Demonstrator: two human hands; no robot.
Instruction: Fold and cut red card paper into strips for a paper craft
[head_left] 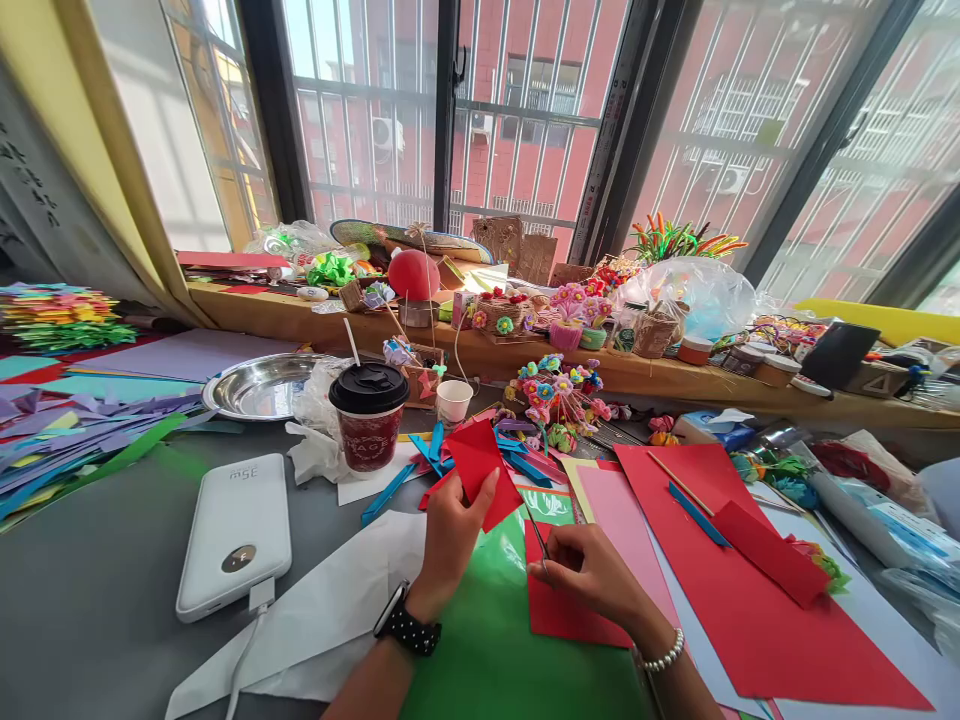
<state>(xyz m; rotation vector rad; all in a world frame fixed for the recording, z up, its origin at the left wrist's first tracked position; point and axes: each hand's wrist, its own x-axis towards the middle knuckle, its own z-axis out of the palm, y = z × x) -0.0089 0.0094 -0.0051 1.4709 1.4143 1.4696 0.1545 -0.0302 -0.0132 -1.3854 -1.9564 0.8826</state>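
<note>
Between the thumb and fingers of my left hand (454,530) is a piece of red paper (476,460), held up at an angle. My right hand (589,570) grips a pair of scissors (537,530), whose thin blades point up toward the paper's lower right corner. Whether the blades touch it I cannot tell. Below my right hand lies another red paper piece (574,625) on a green sheet (480,640). Folded blue paper strips (390,492) lie beyond my left hand.
A lidded drink cup (369,425) with a straw stands behind white paper (322,610). A cabled power bank (236,530) lies left. Large red sheets (780,580) spread right. Paper flowers (559,395), a paper cup (454,402) and a steel dish (247,390) sit farther back.
</note>
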